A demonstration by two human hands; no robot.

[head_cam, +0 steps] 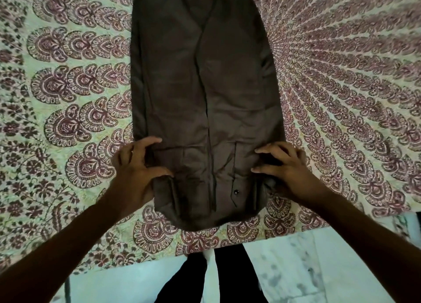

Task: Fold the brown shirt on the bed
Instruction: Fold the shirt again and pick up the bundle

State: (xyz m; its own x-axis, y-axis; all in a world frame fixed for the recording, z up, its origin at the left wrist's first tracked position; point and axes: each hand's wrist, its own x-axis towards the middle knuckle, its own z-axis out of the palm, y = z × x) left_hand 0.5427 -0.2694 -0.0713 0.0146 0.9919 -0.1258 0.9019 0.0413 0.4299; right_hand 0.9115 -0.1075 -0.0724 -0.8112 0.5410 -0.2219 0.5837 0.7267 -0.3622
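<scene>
the brown shirt (205,86) lies on the bed (68,79) as a long narrow strip with its sides folded in, running from 12 o'clock to 6 o'clock through the middle of the view. the left hand (136,163), at 7 o'clock, curls thumb and fingers round the strip's left edge near its close end. the right hand (288,166), at 5 o'clock, grips the right edge likewise. a dark button (236,191) shows between them.
</scene>
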